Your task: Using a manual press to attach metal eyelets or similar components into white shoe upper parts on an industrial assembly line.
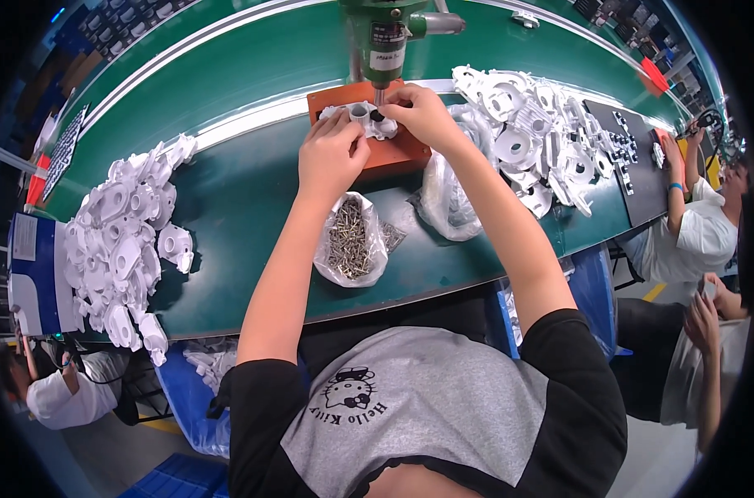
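A white plastic part [383, 127] with a round tube sits on an orange fixture block [396, 155], under the metal spindle of a green machine [383, 50]. My left hand [331, 156] is closed on the left side of this part, fingertips curled over it near the tube. Beside the spindle tip, my right hand [424, 116] has its thumb and fingers pinched together over the part's right side; what they hold, if anything, is too small to make out. A dark spot shows on the part by those fingertips. An open plastic bag of small metal screws [350, 241] lies in front of the fixture.
White plastic parts are heaped at the left [116, 241] and the right [530, 133]. A crumpled clear bag [452, 199] lies right of the screws. Small black pieces [622, 145] rest on a dark mat [640, 187]. Co-workers sit at both sides; blue bins [593, 299] stand below the table edge.
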The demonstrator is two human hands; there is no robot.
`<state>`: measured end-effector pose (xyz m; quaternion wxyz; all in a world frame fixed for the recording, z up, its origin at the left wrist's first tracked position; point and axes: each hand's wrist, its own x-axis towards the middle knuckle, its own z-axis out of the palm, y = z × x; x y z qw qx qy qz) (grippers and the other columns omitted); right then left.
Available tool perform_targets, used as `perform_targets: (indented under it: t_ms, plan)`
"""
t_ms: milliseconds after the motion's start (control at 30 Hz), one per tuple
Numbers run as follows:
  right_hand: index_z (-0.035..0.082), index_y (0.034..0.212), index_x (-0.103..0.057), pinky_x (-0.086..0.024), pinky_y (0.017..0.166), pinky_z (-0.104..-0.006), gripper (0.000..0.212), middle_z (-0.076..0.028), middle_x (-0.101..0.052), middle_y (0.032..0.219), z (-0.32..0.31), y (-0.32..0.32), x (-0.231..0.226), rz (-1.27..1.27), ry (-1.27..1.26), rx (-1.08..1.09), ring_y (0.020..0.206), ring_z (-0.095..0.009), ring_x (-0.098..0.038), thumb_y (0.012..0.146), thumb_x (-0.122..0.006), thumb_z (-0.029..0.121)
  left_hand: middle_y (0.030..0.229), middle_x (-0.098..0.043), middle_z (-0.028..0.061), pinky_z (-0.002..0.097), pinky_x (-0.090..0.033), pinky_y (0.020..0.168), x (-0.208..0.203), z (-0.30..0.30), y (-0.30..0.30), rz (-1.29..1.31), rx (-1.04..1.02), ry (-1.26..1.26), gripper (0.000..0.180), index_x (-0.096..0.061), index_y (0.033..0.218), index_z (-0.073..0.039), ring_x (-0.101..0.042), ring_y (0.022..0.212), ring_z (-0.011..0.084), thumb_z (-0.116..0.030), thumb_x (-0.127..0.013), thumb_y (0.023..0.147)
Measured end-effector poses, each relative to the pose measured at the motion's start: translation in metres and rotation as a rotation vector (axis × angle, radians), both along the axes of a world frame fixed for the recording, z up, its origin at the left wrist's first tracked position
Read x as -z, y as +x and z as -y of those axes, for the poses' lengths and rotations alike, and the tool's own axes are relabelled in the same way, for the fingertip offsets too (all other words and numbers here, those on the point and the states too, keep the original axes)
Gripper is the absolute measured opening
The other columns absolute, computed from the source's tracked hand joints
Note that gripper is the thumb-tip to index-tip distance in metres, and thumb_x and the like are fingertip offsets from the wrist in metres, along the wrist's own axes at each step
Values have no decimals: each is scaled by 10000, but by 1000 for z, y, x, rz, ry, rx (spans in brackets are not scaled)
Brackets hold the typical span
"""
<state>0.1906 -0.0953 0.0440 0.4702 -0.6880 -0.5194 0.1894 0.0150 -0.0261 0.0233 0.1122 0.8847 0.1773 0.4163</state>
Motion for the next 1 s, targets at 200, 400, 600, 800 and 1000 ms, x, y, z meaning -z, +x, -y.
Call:
perform_targets:
  t_ms: [200,400,600,800,1000]
  plan:
    - [-49,885,-668,-449,657,-277,262,-74,-618,785,0,2,2,-48,-3,-14,713,-130,-558,781,-675,191,927,-654,108,414,-480,877,-2,1,-1,-4,6,-11,70,-578,760,-45,-624,995,298,-107,-606,743]
    - [-58,888,-672,-452,654,-276,257,-72,-619,782,-1,3,2,-4,-4,-6,716,-126,-561,783,-660,176,936,-656,110,419,-477,886,-1,0,-1,-5,8,-12,68,-583,764,-45,-624,993,299,-105,-605,744]
    - [-50,878,-683,-474,678,-286,236,-88,-632,773,-4,6,3,-7,-21,3,729,-151,-593,779,-653,163,936,-658,111,422,-477,882,0,-1,0,2,-5,22,68,-585,762,-44,-623,998,295,-108,-603,745]
    - [-16,872,-694,-489,680,-306,264,-119,-661,788,-6,10,9,46,2,26,731,-172,-616,729,-699,205,971,-650,125,403,-482,856,-4,3,2,2,-22,27,87,-587,782,-43,-622,939,305,-124,-606,756]
    - [104,848,-722,-497,785,-388,249,-92,-697,802,-18,1,20,205,89,40,843,-296,-654,648,-680,247,1042,-648,139,413,-469,901,-3,4,-4,-79,-13,-111,101,-596,852,-34,-608,992,325,-106,-613,783]
